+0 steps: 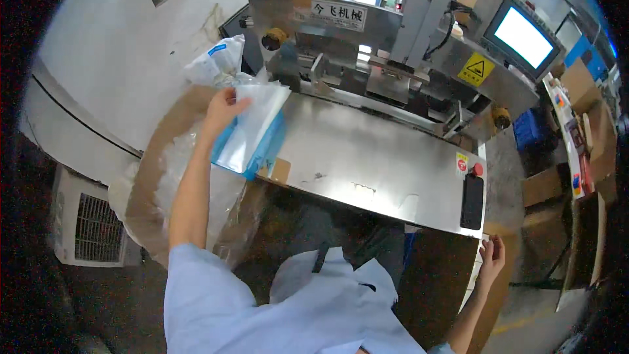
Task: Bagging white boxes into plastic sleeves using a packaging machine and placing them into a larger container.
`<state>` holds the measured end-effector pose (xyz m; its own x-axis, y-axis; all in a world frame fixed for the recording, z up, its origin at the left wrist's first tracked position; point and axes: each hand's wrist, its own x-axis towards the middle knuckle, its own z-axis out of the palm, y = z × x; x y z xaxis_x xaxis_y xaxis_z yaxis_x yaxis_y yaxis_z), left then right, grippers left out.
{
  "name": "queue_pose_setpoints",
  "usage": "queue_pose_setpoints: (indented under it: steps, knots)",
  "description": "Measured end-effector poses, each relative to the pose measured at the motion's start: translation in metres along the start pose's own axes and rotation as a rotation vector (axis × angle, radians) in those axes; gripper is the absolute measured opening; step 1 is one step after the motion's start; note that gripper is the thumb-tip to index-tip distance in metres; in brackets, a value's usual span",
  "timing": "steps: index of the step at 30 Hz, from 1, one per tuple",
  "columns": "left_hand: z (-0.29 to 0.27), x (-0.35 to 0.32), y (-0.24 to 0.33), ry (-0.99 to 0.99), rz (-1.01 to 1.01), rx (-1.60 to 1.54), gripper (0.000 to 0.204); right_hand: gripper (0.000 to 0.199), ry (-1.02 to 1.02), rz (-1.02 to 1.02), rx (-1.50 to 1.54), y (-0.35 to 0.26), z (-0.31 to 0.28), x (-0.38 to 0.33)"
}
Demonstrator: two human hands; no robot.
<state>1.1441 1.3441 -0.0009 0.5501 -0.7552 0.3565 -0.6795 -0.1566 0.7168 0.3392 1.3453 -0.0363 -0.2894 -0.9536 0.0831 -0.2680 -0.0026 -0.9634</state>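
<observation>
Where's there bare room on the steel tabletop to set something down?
The middle of the steel tabletop looks bare, bordered by translucent plastic bags on the left, the machine behind and the black phone on the right. The left end is crowded: bags over blue plastic, the left hand at them.

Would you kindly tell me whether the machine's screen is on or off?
On: the screen glows bright white within its dark frame, though nothing on it can be read.
</observation>
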Motion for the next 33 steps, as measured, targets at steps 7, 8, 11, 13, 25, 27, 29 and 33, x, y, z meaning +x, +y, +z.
queue_pose_setpoints:
  steps: [7, 8, 11, 13, 25, 27, 29, 33]
  knots:
    - [-0.005, 0.003, -0.004, 0.160, 0.052, 0.190, 0.033, 0.045, -0.096, -0.023, 0.025, -0.022, 0.034, 0.000]
    - [-0.001, 0.002, 0.000, 0.154, 0.062, 0.185, 0.033, 0.045, -0.085, -0.045, -0.039, -0.025, 0.036, -0.001]
    - [0.011, -0.005, 0.051, 0.510, 0.337, 0.081, 0.028, 0.042, -0.094, -0.106, -0.129, -0.049, 0.049, -0.005]
    - [0.013, -0.016, 0.102, 0.293, 0.226, -0.082, 0.021, 0.042, -0.081, -0.178, -0.086, -0.060, 0.064, -0.006]
    - [0.062, -0.201, 0.273, -0.696, 0.305, -0.466, 0.015, 0.007, -0.803, -0.719, -0.199, -0.175, 0.215, -0.057]
    - [0.060, -0.214, 0.261, -0.853, -0.133, -0.610, 0.015, 0.008, -0.819, -0.780, -0.205, -0.164, 0.210, -0.061]
    - [0.079, -0.232, 0.225, -0.904, -0.284, -0.633, 0.012, 0.012, -0.731, -0.900, -0.157, -0.172, 0.211, -0.067]
    - [0.091, -0.234, 0.221, -0.978, -0.469, -0.632, 0.014, 0.025, -0.738, -1.069, -0.131, -0.162, 0.212, -0.068]
